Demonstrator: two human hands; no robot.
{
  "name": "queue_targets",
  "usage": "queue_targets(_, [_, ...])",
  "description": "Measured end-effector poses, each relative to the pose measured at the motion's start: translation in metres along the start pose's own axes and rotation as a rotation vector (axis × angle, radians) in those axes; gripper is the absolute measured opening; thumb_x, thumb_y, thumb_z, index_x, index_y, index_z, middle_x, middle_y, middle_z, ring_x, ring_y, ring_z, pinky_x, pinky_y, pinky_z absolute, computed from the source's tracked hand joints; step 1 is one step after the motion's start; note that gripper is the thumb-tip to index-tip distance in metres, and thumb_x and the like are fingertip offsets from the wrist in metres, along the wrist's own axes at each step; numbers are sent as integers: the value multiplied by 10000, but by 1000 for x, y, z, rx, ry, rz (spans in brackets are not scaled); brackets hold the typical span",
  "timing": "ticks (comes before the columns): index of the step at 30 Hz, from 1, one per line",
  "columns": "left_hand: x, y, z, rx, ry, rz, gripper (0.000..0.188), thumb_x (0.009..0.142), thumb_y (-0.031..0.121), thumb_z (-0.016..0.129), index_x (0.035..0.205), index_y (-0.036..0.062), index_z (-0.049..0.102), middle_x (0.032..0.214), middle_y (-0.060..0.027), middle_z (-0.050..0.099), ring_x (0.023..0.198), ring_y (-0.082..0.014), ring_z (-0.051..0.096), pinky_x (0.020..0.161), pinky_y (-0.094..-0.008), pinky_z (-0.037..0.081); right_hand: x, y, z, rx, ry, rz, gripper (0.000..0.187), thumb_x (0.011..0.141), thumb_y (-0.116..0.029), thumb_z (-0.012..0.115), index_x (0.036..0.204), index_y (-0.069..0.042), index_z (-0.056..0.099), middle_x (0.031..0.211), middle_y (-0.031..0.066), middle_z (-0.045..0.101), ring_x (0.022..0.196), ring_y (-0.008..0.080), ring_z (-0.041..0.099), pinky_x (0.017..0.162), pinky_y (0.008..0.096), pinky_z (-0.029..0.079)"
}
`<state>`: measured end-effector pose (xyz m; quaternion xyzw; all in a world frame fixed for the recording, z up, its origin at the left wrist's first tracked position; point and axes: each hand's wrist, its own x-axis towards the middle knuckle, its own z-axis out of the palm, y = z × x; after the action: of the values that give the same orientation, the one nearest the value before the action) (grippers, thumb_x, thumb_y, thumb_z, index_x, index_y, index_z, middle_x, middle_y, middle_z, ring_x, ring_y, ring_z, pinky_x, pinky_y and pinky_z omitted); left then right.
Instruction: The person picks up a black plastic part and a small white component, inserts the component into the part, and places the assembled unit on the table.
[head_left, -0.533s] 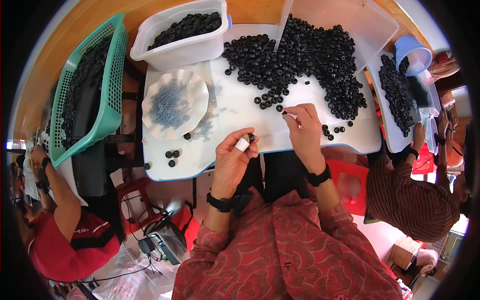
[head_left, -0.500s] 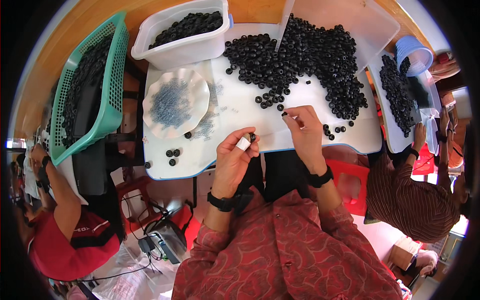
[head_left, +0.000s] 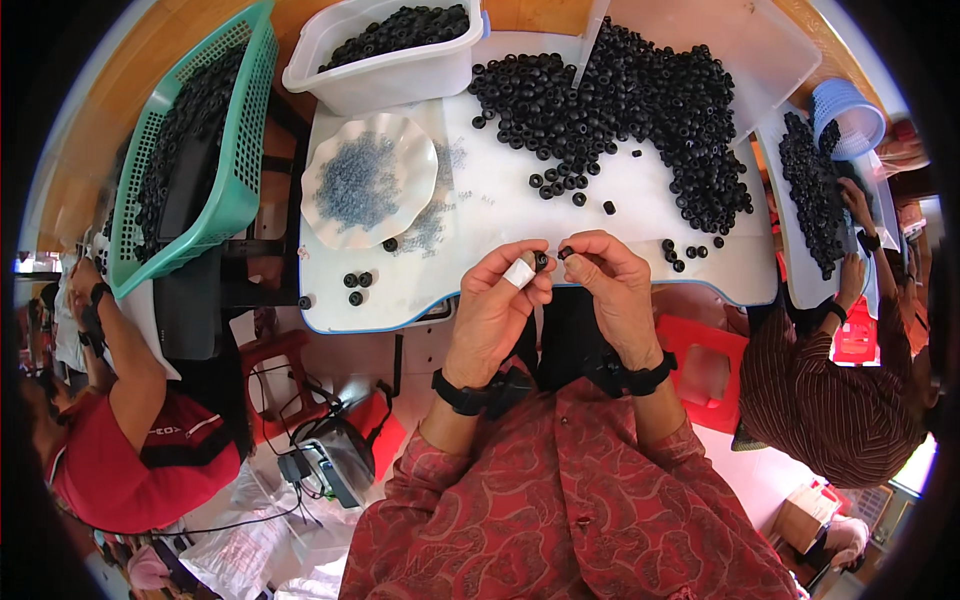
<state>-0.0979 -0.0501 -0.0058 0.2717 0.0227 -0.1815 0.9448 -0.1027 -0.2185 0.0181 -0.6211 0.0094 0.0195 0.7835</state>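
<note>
My left hand [head_left: 497, 305], with white tape [head_left: 519, 273] round a digit, pinches a small black ring-shaped part [head_left: 541, 261] above the table's near edge. Close beside it, my right hand [head_left: 615, 290] grips another small black piece [head_left: 566, 253] between thumb and fingertips. The two pieces are nearly level, with a narrow gap between them. Beyond my hands lies a big heap of black ring-shaped parts [head_left: 690, 120] on the white table [head_left: 480, 220]. A wavy-rimmed white plate [head_left: 412, 150] to the left carries many tiny translucent grey pieces [head_left: 355, 185].
A white tub [head_left: 400, 85] of black parts stands at the back left, beside a green basket [head_left: 255, 120]. A translucent bin [head_left: 750, 60] lies over the heap. Co-workers sit at left and right; a red stool [head_left: 700, 370] stands near my right arm.
My right hand has come in from the loose parts toward my left hand, bringing a black piece. The view has shifted slightly. At right, a co-worker's hand now reaches to the side tray.
</note>
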Motion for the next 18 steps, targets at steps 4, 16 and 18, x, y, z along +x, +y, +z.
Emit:
queue_targets(4, [-1,-4,1,-16,-25,7,261,1006,75,574,1238,-36,623,1051,-121,685,831,-136,663,740,-257,568,-3,-1,3,17,17,-10,152,943,-54,679,1087,-4,681,974,16,684,882,84,630,836,238,515])
queue_targets(16, [-2,-7,7,-7,-33,18,254,1005,70,574,1231,-35,625,1055,-97,686,840,-133,672,737,-260,581,-6,-1,5,58,-8,-105,159,923,43,655,1078,18,683,1051,40,652,945,109,647,870,245,517])
queue_targets(18, [-2,-8,7,-3,-31,15,252,1005,69,574,1228,-35,625,1060,-95,687,842,-133,674,738,-261,582,-6,1,5,32,7,-127,163,920,48,657,1076,13,685,1052,36,638,938,101,633,859,238,513])
